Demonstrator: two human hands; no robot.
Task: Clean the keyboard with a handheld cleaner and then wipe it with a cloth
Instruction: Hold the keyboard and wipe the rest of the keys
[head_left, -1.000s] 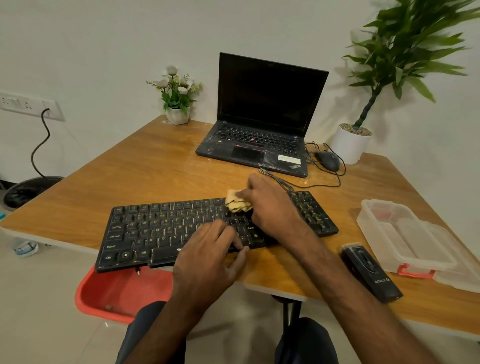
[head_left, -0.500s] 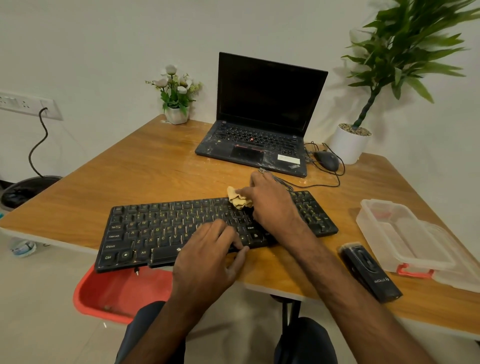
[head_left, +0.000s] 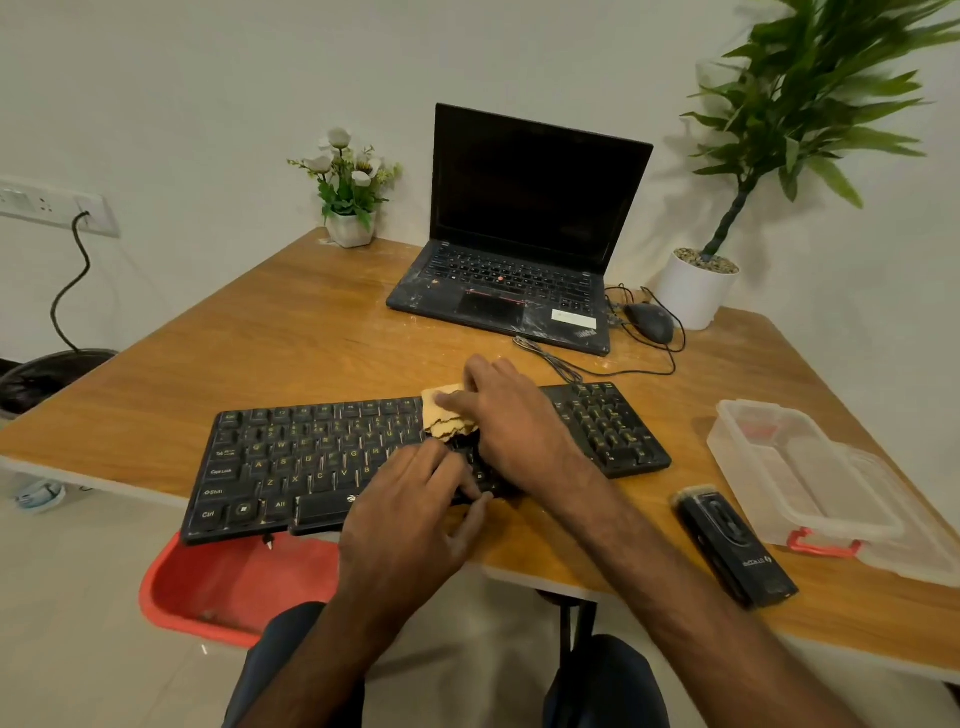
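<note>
On the keyboard (head_left: 291, 467), the right hand (head_left: 514, 421) presses a cloth (head_left: 442, 422).

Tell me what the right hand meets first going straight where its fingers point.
Beyond the keyboard lies only bare table; the right hand, pressing the cloth, would likely reach the small flower pot first, passing left of the laptop.

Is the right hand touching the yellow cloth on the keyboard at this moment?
Touching. The head view shows the right hand lying on the cloth, its fingers laid flat across it with no gap, on the keyboard.
</note>
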